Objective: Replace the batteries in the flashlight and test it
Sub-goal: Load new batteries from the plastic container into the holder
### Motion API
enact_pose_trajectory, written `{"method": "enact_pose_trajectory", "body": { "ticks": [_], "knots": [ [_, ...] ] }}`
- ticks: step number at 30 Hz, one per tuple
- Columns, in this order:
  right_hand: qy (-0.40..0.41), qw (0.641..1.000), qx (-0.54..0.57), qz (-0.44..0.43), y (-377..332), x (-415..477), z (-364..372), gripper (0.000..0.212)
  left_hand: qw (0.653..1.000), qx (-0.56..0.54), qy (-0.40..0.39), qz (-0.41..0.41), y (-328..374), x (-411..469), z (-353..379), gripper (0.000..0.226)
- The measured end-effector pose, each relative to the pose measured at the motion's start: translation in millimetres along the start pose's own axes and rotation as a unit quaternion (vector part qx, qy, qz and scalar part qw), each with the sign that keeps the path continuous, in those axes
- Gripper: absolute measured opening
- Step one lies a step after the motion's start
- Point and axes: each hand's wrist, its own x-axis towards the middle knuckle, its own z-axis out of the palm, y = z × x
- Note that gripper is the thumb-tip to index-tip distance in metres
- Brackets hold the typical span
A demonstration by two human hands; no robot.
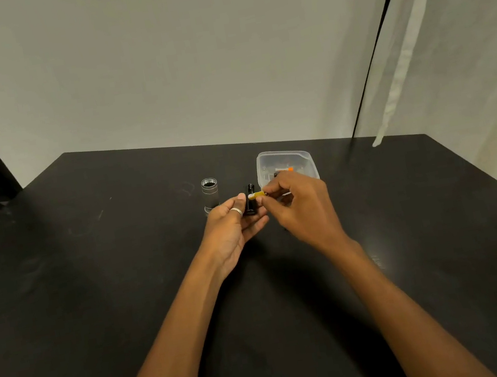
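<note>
My left hand [232,224] holds a black battery holder [249,201] upright between thumb and fingers; a ring sits on one finger. Pinched in the fingertips of my right hand [297,204] is a small yellow battery [256,195], lying sideways with its white end against the holder. The silver flashlight body [210,194] stands upright on the black table [91,280], open end up, just left of my left hand. Behind my right hand stands a clear plastic container [282,159] with a battery showing an orange end inside.
A pale wall rises behind the table's far edge. A white curtain and a dark pole hang at the right. A dark post stands at the far left. The table's right edge runs diagonally near the curtain.
</note>
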Motion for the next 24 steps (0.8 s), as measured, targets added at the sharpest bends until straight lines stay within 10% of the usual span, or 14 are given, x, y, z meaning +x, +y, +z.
{"method": "enact_pose_trajectory", "body": {
  "ticks": [9, 18, 24],
  "knots": [
    [-0.056, 0.997, -0.032, -0.040, 2.9, -2.8, 7.5, 0.005, 0.999, 0.050, 0.007, 0.011, -1.4, -2.3, 0.9, 0.030],
    [-0.053, 0.987, 0.071, 0.136, 3.6, -1.5, 13.9, 0.037, 0.999, 0.042, 0.002, 0.013, -1.6, -4.6, 1.1, 0.028],
    [-0.116, 0.907, 0.276, 0.295, 3.5, 2.5, 10.6, 0.065, 0.999, 0.031, -0.025, 0.007, 0.2, -7.1, 2.6, 0.028]
  ]
}}
